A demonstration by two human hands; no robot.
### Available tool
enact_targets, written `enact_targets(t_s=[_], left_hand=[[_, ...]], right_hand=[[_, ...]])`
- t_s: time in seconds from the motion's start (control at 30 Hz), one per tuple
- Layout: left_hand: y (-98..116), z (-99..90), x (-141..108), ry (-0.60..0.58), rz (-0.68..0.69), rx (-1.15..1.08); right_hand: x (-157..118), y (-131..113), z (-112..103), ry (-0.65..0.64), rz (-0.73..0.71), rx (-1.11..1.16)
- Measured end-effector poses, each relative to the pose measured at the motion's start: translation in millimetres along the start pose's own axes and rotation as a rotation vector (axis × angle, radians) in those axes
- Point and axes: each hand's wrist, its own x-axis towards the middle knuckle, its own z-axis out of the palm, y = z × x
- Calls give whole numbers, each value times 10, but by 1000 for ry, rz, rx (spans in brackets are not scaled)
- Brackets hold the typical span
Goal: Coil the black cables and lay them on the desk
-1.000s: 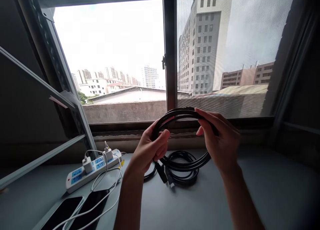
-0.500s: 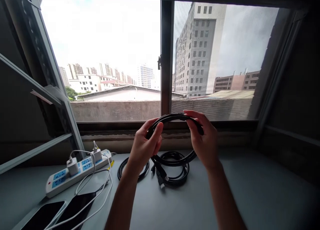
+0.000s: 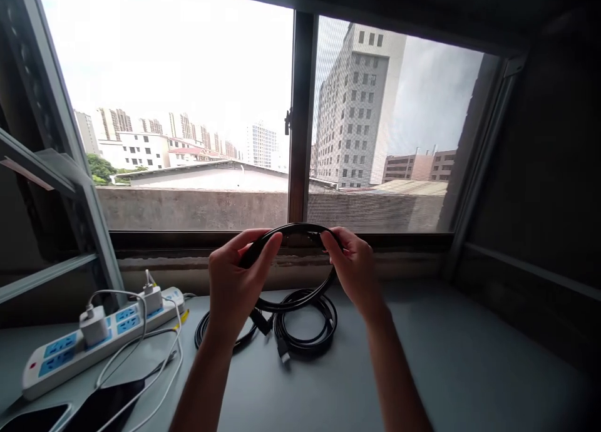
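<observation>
A coiled black cable (image 3: 295,305) is held up above the table between both hands. My left hand (image 3: 238,280) grips the left side of the loop, thumb laid along it. On the loop's upper right, my right hand (image 3: 350,263) closes with thumb and fingers together. A dark connector (image 3: 261,321) hangs at the lower left of the held loop. Below lies another coiled black cable (image 3: 306,347) with an HDMI-like plug (image 3: 284,353) pointing forward. A third black coil (image 3: 203,329) rests on the table, partly hidden behind my left wrist.
A white power strip (image 3: 66,368) with blue sockets and two white chargers stands at left. White cords (image 3: 177,363) trail over dark phones (image 3: 101,407). The grey table (image 3: 323,394) ends at a window with a dark frame (image 3: 300,138); metal shelf posts (image 3: 70,125) rise at the sides.
The view has shifted and tilted, so the scene sits further left. The held coil has turned in my hands, and my right thumb now presses nearer the loop's top right.
</observation>
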Motion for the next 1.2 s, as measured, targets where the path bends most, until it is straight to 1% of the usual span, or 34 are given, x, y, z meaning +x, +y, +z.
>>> enact_targets(t_s=[0.1,0.17,0.2,0.27,0.37,0.47,0.53,0.57,0.63,0.7,0.77,0.8,0.87,0.93,1.03,1.1,1.2], left_hand=[[20,-37,9,50,13,-7],[11,-63,24,36,16,-7],[-1,-75,35,8,9,-9],[-31,-93,60,-95,-39,-36],[-82,-104,86,-267,-168,-138],[-131,-107,96,-357,-265,-251],[-160,-115,103,-397,-311,-302],[-172,-120,108,-409,-333,-315],[-189,-127,122,-402,-378,-316],[-195,-126,135,-354,-414,-289],[-190,-116,140,-272,-435,-246],[-186,-110,140,-232,-441,-227],[-177,-97,133,-187,-452,-205],[-173,-89,126,-222,-473,-216],[-190,-80,125,-361,-541,-267],[-216,-67,134,-435,-591,-308],[-271,-45,148,-472,-627,-382]], right_hand=[[-24,-81,-36,-58,33,99],[-39,-130,-67,-114,81,194],[-47,-150,-82,-154,113,252],[-63,-187,-112,-250,174,365],[-91,-231,-144,-364,252,491],[-117,-251,-150,-427,318,604],[-127,-245,-139,-437,325,615],[-128,-237,-130,-427,309,585],[-124,-217,-108,-358,243,520],[-115,-196,-84,-274,136,506],[-109,-177,-61,-237,-21,462],[-109,-168,-49,-231,-108,381],[-114,-150,-25,-202,-260,125],[-122,-131,-4,-123,-352,-97],[-122,-93,16,-18,-417,-248],[-106,-49,25,18,-418,-314],[-50,84,53,48,-360,-359]])
